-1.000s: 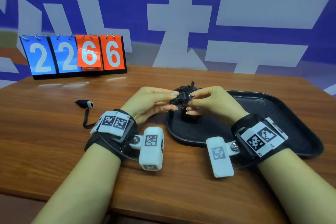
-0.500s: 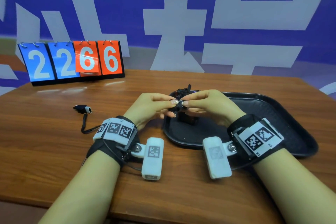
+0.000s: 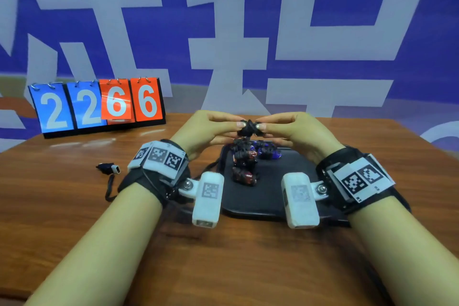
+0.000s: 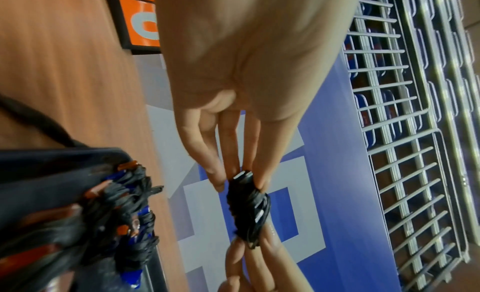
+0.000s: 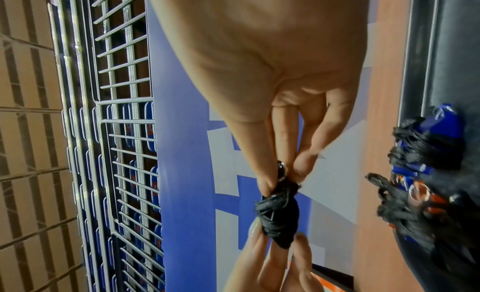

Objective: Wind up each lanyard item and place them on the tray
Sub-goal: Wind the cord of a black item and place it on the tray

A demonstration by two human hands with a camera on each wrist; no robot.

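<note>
Wooden table [image 3: 74, 206] fills the space in front of me, with a blue and white wall banner [image 3: 248, 32] behind it. On the far left stands a flip scoreboard [image 3: 96, 104] reading 2266, two blue cards and two orange. A black tray [image 3: 260, 201] lies on the table between my forearms, and on it sits a cluster of wound items [image 3: 244, 161], black cord wrapped round red and blue bodies, touching one another. Above the tray's far part, clear of it, I hold one wound black lanyard item [image 3: 249, 127] between both hands. My left hand [image 3: 206, 129] pinches one end with thumb and fingertips, a silver metal end showing at my fingertips in the left wrist view. My right hand [image 3: 295, 131] pinches the opposite end the same way, the other fingers loosely curled. Left of my left wrist, on the bare wood, lies one more lanyard item [image 3: 109, 169], a small black piece with a silver tip, its cord [image 3: 109, 189] trailing unwound toward my wrist strap.
</note>
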